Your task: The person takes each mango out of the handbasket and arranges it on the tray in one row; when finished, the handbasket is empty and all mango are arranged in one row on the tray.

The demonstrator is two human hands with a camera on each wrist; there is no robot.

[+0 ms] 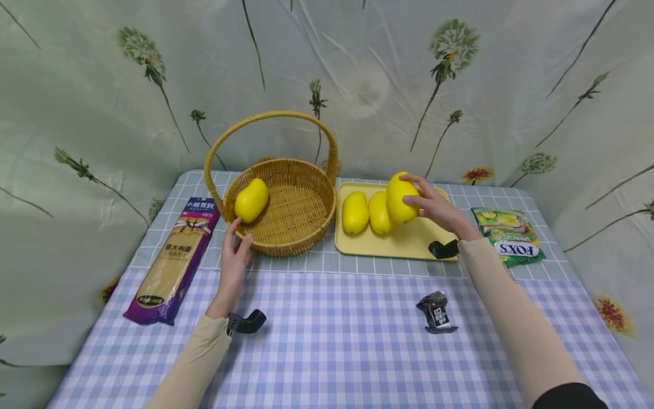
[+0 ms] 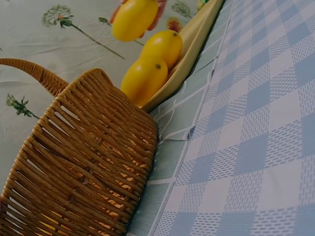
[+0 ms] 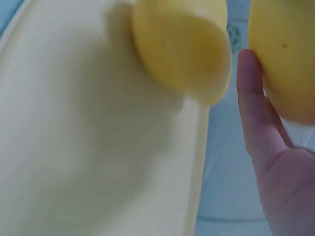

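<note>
My right hand [image 1: 436, 209] holds a yellow mango [image 1: 401, 197] above a pale yellow tray [image 1: 409, 245]. Beside it on the tray lie two more mangoes [image 1: 355, 212]. The right wrist view shows a finger and thumb against the held mango [image 3: 288, 59], with another mango [image 3: 182, 44] close by. At the left, my left hand [image 1: 234, 270] touches the near-left rim of a wicker basket [image 1: 301, 244], its fingers fairly straight. One mango [image 1: 252, 200] lies inside the basket against its left wall. The left wrist view shows the basket's woven side [image 2: 83, 162]; the hand itself is mostly outside that view.
A purple pasta packet [image 1: 171, 261] lies left of the basket. Right of the tray is a green FOX'S candy bag [image 1: 508, 236], partly behind the right forearm. A small black packet [image 1: 437, 312] sits on the checked tablecloth [image 1: 337, 341]. The basket's handle [image 1: 271, 115] arches high.
</note>
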